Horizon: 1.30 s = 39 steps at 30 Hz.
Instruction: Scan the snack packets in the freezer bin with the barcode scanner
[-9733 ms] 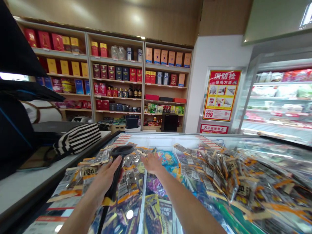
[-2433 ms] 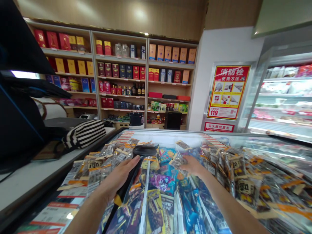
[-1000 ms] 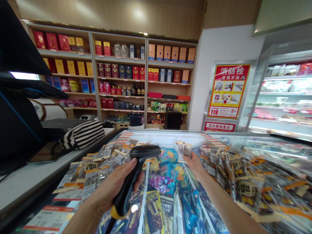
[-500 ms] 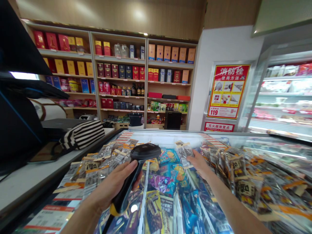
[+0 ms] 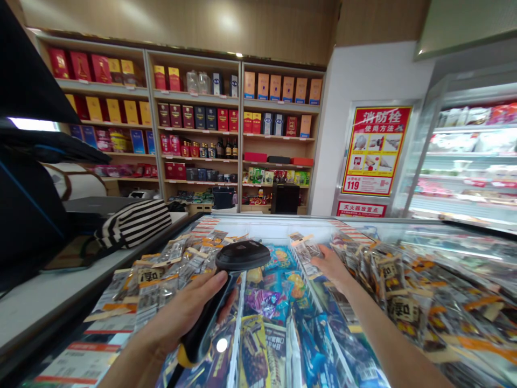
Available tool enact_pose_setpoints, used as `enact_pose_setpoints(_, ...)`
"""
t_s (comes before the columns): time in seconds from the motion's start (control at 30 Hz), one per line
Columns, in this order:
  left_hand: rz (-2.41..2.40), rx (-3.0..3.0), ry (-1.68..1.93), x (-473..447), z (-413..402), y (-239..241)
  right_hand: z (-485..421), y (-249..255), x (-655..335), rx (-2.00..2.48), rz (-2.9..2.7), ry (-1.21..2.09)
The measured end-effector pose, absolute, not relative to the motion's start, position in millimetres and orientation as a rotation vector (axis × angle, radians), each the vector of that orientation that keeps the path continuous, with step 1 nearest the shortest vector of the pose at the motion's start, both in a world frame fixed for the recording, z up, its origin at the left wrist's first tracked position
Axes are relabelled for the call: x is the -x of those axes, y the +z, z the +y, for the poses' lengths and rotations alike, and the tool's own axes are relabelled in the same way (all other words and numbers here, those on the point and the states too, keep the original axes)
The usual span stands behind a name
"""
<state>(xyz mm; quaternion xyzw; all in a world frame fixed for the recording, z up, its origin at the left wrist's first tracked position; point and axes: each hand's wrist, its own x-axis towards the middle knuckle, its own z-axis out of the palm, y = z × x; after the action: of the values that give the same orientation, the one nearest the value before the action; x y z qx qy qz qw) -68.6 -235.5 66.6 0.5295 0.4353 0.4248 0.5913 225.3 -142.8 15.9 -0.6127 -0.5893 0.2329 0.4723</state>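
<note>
Scanner (image 5: 242, 255) tilts within our left hand (image 5: 194, 302), which is closed round its black handle (image 5: 204, 328), thumb along the left side and fingers showing past the right. Our left forearm (image 5: 139, 353) slants from the near left toward the middle, and the scanner's broad head sits just beyond the thumb. Our right forearm (image 5: 388, 328) angles from the near right toward the far middle; the right hand (image 5: 332, 267) at its end pinches the right side of a small clear packet (image 5: 304, 249). We see this packet over the far part of the glass top (image 5: 266, 229), right of the scanner, though we cannot tell whether it touches the glass. Similar packets lie heaped left of our left hand (image 5: 155, 275) and right of our right hand (image 5: 398, 296).
</note>
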Motion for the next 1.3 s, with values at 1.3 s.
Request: enact_pose_setpoints(1.3,0.703,-0.923,0.962,63.9,-227.0,54.9,-141.5,13.2,-214.9,1.448,-1.392,0.513)
